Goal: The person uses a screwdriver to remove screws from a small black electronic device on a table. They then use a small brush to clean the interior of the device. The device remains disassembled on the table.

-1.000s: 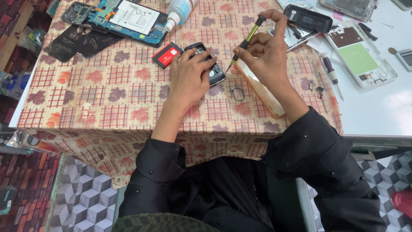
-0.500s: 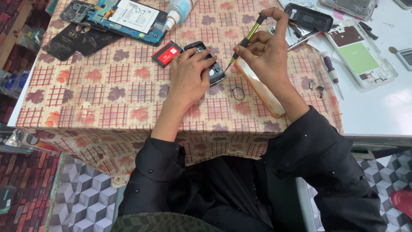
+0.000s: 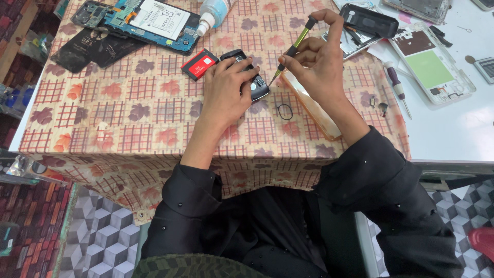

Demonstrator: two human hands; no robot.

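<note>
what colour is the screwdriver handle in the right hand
Yellow-green with a black cap, in the head view: screwdriver.

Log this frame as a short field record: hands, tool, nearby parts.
left hand: pressing down on small black phone
right hand: holding yellow-green screwdriver, tip at the phone's edge
surface: leaf-patterned tablecloth
beside phone: red battery
far left: opened tablet
on cloth: small black ring
</note>
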